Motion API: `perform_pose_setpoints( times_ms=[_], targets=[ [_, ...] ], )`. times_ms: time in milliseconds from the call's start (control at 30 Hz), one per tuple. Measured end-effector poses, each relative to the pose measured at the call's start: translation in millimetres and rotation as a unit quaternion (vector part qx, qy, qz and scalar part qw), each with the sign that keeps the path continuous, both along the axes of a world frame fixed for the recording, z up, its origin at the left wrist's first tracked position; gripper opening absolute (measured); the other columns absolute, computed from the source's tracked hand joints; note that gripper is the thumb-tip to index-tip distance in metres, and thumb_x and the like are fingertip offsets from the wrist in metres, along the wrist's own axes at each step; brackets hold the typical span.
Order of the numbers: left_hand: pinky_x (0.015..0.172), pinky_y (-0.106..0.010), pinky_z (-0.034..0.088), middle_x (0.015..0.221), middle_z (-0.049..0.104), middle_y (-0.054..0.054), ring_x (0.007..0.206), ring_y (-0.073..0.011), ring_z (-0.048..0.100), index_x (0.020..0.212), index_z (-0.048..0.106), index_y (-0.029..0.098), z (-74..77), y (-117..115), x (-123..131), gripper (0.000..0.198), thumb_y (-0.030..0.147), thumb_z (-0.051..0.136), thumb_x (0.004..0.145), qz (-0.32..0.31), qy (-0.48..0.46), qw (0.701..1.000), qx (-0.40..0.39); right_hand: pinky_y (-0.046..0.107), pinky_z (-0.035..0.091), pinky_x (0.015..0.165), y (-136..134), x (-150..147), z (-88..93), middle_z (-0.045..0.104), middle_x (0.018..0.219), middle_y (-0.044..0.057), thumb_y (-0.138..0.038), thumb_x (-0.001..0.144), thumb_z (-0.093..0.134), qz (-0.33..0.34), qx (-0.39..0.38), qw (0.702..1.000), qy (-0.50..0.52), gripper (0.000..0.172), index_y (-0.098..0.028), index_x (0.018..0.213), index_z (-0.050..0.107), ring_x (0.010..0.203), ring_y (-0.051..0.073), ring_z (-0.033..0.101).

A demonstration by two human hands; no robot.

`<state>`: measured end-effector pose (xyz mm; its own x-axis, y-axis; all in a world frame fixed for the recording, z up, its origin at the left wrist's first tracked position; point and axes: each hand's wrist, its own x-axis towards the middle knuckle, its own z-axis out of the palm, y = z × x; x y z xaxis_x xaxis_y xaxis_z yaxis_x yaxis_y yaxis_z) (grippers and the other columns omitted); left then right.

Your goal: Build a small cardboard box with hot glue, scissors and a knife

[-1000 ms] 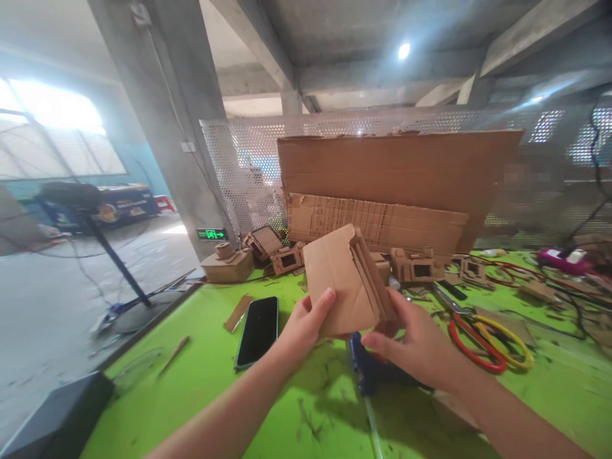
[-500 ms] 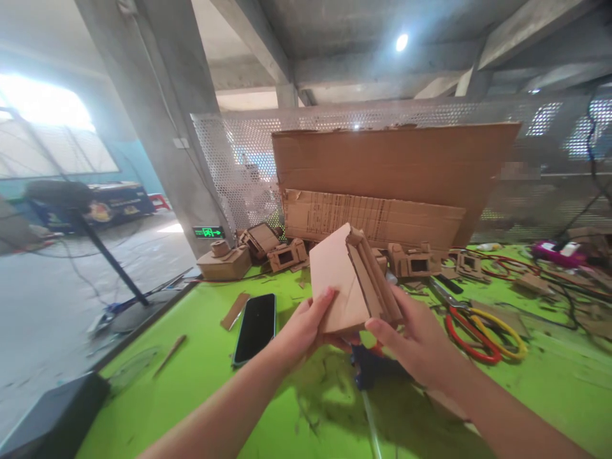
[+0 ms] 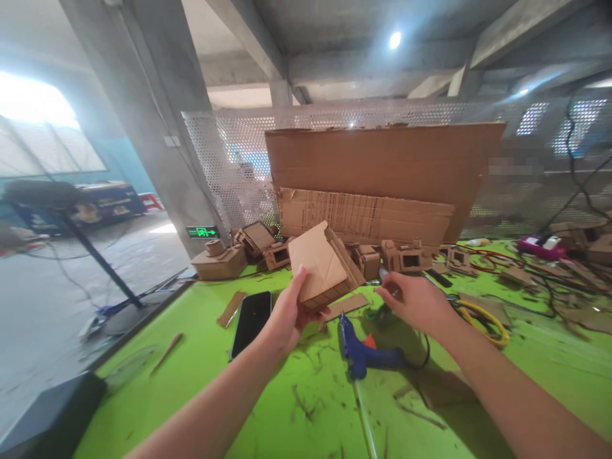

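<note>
A brown cardboard box-like piece (image 3: 319, 264), with layered strips along its right side, is held up over the table. My left hand (image 3: 289, 309) is closed on its lower left, thumb on the broad face and fingers beneath. To the right of the piece, my right hand (image 3: 415, 301) is off it, fingers loosely curled with a gap between thumb and forefinger; I see nothing in them. It hovers near small items at the back. Below lies a blue hot glue gun (image 3: 356, 350) with a clear glue stick (image 3: 366, 417) sticking out of its back end.
A black phone (image 3: 251, 324) lies left of my left hand. Scissors with a yellow handle (image 3: 488, 328) are partly hidden behind my right arm. Small cardboard models (image 3: 412, 256) line the back, before a large cardboard sheet (image 3: 387, 159). Scraps and a wooden stick (image 3: 167, 352) lie about.
My right hand has let go of the cardboard piece and moved right. My left hand keeps the piece, which has shifted left and tipped, uncovering the glue gun.
</note>
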<state>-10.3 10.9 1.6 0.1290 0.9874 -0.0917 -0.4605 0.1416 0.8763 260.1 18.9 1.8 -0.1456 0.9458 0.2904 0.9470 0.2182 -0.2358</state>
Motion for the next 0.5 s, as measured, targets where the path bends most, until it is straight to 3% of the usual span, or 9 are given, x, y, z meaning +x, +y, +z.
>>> perform_pose_setpoints(
  times_ms=[100, 233, 333, 433, 500],
  targets=[
    [0.040, -0.024, 0.053, 0.071, 0.075, -0.009, 0.052, -0.0192, 0.071, 0.107, 0.068, 0.011, -0.9, 0.0, 0.1, 0.045, 0.053, 0.061, 0.097, 0.001, 0.003, 1.000, 0.003, 0.031, 0.043, 0.068, 13.8, 21.4, -8.9, 0.080, 0.094, 0.008, -0.038, 0.096, 0.058, -0.018, -0.012, 0.999, -0.029, 0.021, -0.024, 0.099, 0.073, 0.084, 0.025, 0.072],
    [0.040, -0.023, 0.052, 0.071, 0.075, -0.008, 0.052, -0.0179, 0.070, 0.103, 0.069, 0.011, -1.9, 0.2, 1.4, 0.045, 0.055, 0.063, 0.094, -0.009, 0.007, 1.000, 0.006, 0.038, 0.045, 0.084, 26.5, 45.1, -22.7, 0.076, 0.110, 0.016, -0.029, 0.092, 0.059, -0.082, -0.027, 0.994, -0.074, 0.023, -0.020, 0.107, 0.076, 0.107, 0.035, 0.068],
    [0.040, -0.022, 0.050, 0.073, 0.075, -0.010, 0.050, -0.0161, 0.068, 0.099, 0.068, 0.011, -4.4, 0.8, 2.8, 0.048, 0.058, 0.060, 0.095, -0.023, 0.003, 1.000, 0.006, 0.042, 0.045, 0.082, 26.0, 60.6, -32.0, 0.071, 0.108, 0.025, -0.018, 0.087, 0.057, -0.142, -0.046, 0.984, -0.102, 0.031, -0.013, 0.113, 0.074, 0.097, 0.038, 0.070],
    [0.039, -0.023, 0.049, 0.069, 0.073, -0.009, 0.047, -0.0162, 0.066, 0.096, 0.067, 0.012, -7.2, 1.5, 3.7, 0.049, 0.060, 0.060, 0.094, -0.034, -0.001, 0.999, 0.006, 0.042, 0.045, 0.077, 15.1, 77.1, -39.9, 0.070, 0.105, 0.025, -0.011, 0.080, 0.059, -0.179, -0.061, 0.975, -0.120, 0.037, -0.013, 0.114, 0.074, 0.088, 0.038, 0.072],
    [0.038, -0.023, 0.048, 0.069, 0.072, -0.008, 0.046, -0.0164, 0.065, 0.094, 0.067, 0.012, -8.1, 1.6, 3.8, 0.049, 0.061, 0.062, 0.093, -0.034, -0.009, 0.999, 0.006, 0.041, 0.044, 0.071, 4.6, 89.1, -44.6, 0.071, 0.098, 0.024, -0.013, 0.081, 0.058, -0.191, -0.065, 0.972, -0.121, 0.030, -0.014, 0.107, 0.074, 0.079, 0.037, 0.073]
  ],
)
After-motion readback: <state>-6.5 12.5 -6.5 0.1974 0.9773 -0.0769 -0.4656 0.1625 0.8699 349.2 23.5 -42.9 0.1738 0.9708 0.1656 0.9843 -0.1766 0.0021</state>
